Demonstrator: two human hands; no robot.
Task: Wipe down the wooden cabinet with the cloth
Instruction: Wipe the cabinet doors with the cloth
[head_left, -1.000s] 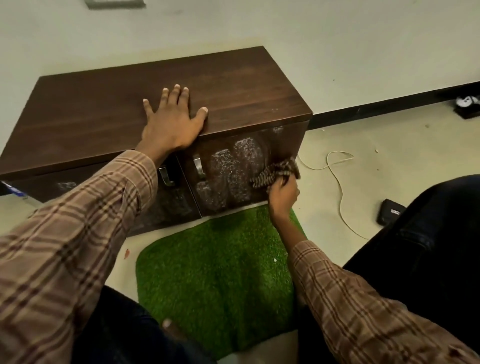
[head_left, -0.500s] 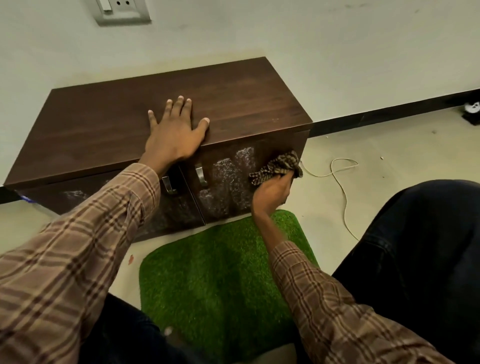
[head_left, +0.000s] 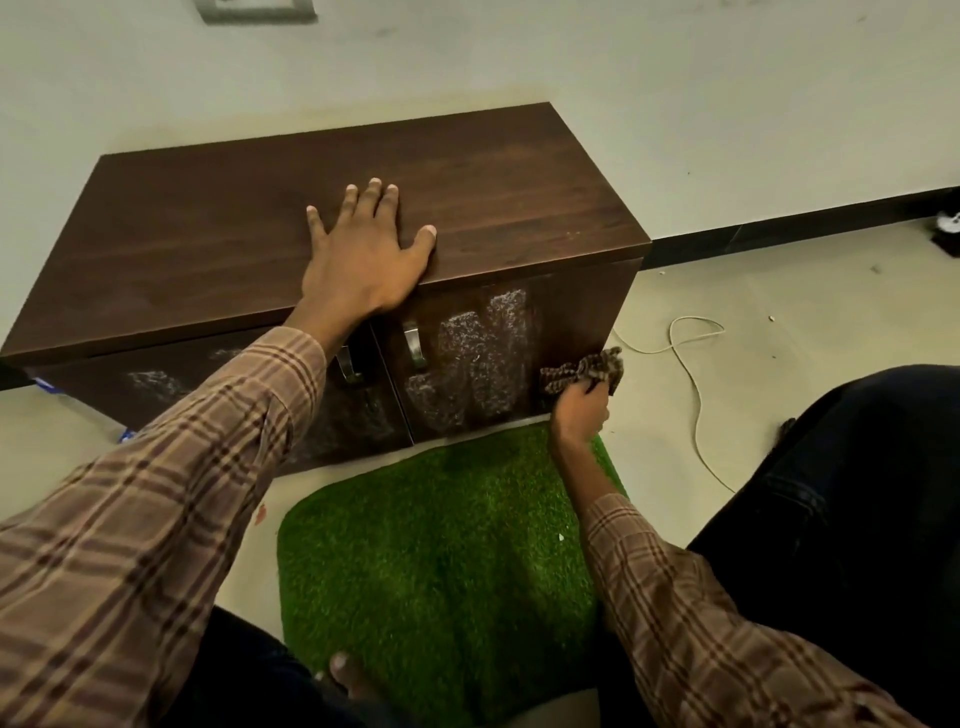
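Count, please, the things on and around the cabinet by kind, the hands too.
Hands: 2, left hand flat on top, right hand gripping the cloth
Cabinet: 1
Door handles: 2
Cloth: 1
Green mat: 1
White cord: 1
Total: 8

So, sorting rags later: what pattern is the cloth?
Brown-and-tan checked cloth, clearest in the head view.

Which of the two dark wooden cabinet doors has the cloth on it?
The right-hand door: the right hand presses the brown patterned cloth against its lower right corner. The left-hand door has no cloth on it.
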